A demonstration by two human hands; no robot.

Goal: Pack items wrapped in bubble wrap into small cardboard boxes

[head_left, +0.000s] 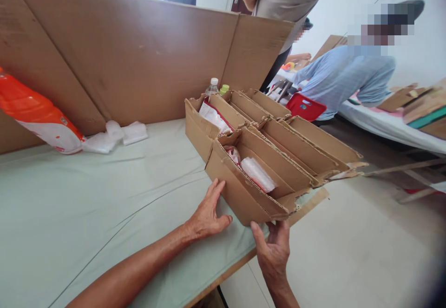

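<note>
A cardboard panel (149,57) stands behind an orange package (38,110), a person in blue (343,73) farther right.

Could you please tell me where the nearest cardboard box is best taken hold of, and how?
I'd grip the cardboard box low on its near long wall and right-hand end, coming from the near side, where the left hand and right hand are. Those faces look free; the far wall and other end stand close to neighbouring boxes. The torn rim would probably hold less well.
</note>
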